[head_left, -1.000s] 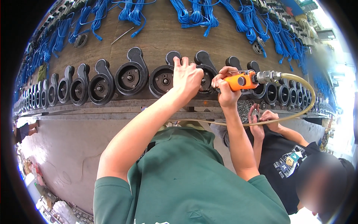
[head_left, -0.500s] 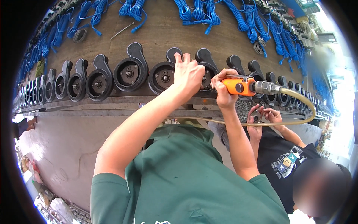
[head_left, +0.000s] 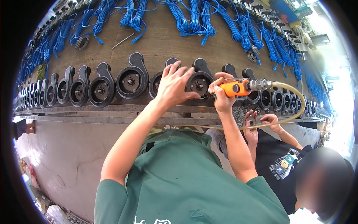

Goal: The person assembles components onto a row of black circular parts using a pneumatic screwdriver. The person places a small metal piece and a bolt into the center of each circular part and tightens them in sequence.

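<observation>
My right hand grips an orange air-powered screwdriver whose tip meets a black round housing on the workbench. A yellowish hose runs from the tool's metal fitting and loops down to the right. My left hand rests with spread fingers on the neighbouring black housing, touching the edge of the one under the tool. Both forearms reach up from my green shirt.
A long row of black housings lines the bench's front edge. Bundles of blue cables lie at the back. A thin metal rod lies nearby. A seated co-worker in a black shirt handles small parts at right.
The view has shifted slightly; my hands and the tool stay on the same housings, the left fingers spreading a little wider over the part.
</observation>
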Tool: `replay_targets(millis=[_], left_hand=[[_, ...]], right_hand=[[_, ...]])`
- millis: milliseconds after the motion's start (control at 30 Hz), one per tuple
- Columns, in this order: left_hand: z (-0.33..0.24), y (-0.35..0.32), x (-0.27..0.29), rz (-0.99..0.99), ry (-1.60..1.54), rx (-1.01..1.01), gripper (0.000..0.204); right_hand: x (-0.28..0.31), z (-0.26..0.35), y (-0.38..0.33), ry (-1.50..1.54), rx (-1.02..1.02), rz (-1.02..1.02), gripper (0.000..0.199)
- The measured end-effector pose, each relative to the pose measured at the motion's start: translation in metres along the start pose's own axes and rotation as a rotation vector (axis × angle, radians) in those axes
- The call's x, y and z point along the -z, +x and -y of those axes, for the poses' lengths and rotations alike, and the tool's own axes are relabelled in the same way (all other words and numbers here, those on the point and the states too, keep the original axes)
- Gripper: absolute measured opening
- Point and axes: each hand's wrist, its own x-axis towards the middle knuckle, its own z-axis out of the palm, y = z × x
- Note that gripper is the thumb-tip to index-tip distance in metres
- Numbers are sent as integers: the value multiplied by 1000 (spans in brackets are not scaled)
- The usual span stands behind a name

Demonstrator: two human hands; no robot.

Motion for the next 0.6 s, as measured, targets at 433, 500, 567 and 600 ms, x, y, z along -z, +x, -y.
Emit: replay_targets(millis=[433,500,567,600], left_hand=[[12,-10,-1,40,115,-102,93],[12,-11,-1,36,110,-100,93],[13,-12,-2,29,102,-99,93],[13,-12,-2,30,105,-97,93]], right_hand=[[-9,-15,49,35,55,-148,29],[-9,-16,49,31,54,-123,28],[-7,-19,48,54,62,-87,27],[-7,-19,49,46,55,-64,26]])
